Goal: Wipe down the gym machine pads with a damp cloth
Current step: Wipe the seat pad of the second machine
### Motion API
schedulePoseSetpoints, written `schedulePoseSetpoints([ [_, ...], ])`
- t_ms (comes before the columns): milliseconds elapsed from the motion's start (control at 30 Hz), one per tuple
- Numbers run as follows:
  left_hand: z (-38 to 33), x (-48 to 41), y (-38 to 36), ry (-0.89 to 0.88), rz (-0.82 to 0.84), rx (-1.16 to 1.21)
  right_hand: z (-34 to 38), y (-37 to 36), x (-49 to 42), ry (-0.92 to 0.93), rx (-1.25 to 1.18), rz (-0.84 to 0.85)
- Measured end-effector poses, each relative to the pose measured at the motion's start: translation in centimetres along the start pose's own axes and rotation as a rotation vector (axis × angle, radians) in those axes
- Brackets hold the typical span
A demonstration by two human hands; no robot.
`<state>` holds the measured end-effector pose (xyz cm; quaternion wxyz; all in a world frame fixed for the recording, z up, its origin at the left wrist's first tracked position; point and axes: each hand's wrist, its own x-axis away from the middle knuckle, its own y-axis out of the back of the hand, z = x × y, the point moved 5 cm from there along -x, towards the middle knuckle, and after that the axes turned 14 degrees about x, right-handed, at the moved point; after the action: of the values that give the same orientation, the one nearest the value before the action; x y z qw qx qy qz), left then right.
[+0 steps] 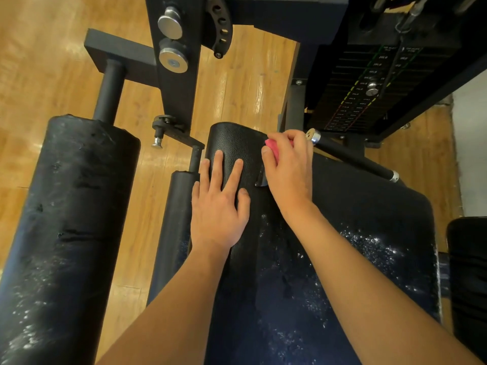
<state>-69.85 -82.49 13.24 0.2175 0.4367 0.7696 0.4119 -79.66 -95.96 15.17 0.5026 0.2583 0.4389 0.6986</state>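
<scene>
Black grained seat pad, speckled white nearer the person, lies under both hands. The left hand rests flat on it with straight fingers, and the right hand grips a pink cloth at its far right corner. To the left, a small roller pad and a big roller pad stand over glossy wood floor; the weight stack labels are too small to read.

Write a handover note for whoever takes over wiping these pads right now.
Left hand: flat on the seat pad near its far end, holding nothing.
Right hand: grips the cloth at the pad's far right edge.
Done: the pad's far end looks free of specks.
Left: white specks still cover the pad's near part and the big roller. Check the small roller too.
</scene>
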Motion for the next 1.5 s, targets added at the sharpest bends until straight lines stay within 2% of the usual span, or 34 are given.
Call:
schedulePoseSetpoints([
  [100,0.0,0.0,0.0,0.001,-0.002,0.001,0.2,-0.7,-0.1,-0.038,0.219,0.038],
  [167,0.1,0.0,0.0,0.001,-0.005,0.003,0.0,-1.3,-0.1,-0.017,0.272,0.099],
  [300,0.1,-0.1,0.0,-0.001,-0.003,0.007,-0.3,-1.9,-0.4,0.04,0.237,0.179],
  [700,0.0,0.0,0.0,-0.001,-0.007,0.008,-0.7,-2.0,3.5,0.047,0.292,0.199],
  [967,-0.1,0.0,0.0,0.002,-0.003,0.013,0.7,-2.3,-0.5,0.019,0.237,0.159],
  [1133,0.0,-0.1,0.1,0.002,-0.01,0.013,0.8,-2.3,-1.9,0.025,0.203,0.211],
  [1500,0.0,0.1,0.0,-0.006,-0.018,0.022,-0.4,-1.1,3.5,0.114,0.19,0.315],
])
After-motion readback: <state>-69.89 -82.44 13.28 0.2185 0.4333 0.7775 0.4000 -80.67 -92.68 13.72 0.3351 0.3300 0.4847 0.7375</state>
